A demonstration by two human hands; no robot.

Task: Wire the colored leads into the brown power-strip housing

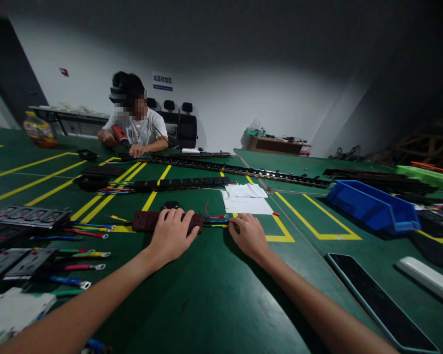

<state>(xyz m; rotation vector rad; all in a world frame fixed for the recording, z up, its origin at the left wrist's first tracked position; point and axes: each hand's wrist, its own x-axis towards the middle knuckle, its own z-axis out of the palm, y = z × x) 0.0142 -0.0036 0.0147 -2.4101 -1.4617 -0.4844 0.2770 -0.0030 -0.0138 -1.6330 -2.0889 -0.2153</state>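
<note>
My left hand (172,233) lies over a dark brown socket strip (145,221) on the green table (206,285), its fingers curled over the strip's top edge. My right hand (248,233) rests just right of the strip's end, fingers pinched on the coloured wires (216,222) that stick out of it. Red, blue and yellow wire ends lie between both hands.
A person sits across the table holding a red power tool (118,133). Long black strips (184,183) lie beyond. White papers (246,199), a blue bin (372,206), socket panels (25,216) and loose lugged wires (84,233) at left, a dark tray (376,300) at right.
</note>
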